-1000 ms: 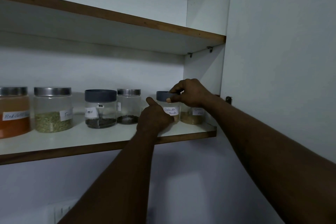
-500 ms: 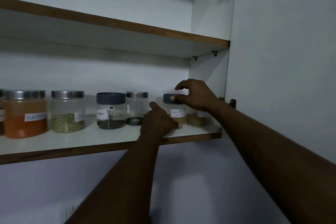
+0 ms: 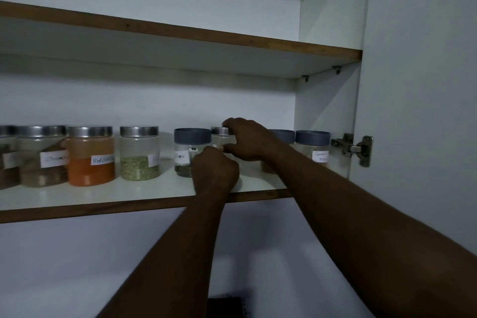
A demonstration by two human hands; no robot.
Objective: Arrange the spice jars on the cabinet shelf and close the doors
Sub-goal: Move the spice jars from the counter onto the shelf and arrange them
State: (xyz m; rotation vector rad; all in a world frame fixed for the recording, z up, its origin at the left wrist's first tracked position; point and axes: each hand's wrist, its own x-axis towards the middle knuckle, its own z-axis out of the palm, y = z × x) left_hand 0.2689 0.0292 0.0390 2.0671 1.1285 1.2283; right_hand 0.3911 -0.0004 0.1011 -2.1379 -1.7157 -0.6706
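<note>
Count: 5 clear jars with silver metal lids [image 3: 90, 162], 3 clear jars with grey plastic lids [image 3: 312, 138], 2 white wood-edged shelves [image 3: 129, 193], 2 steel door hinges [image 3: 353, 148].

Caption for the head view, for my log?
Right hand grips a silver-lidded jar on the shelf, left hand curled in front of it, door open.

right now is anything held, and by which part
The right hand grips a silver-lidded jar at its lid. The left hand covers its lower part; that hold cannot be told.

orange jar [image 3: 90, 162] reads "red chi…", rightmost jar [image 3: 313, 148] "garam".
</note>
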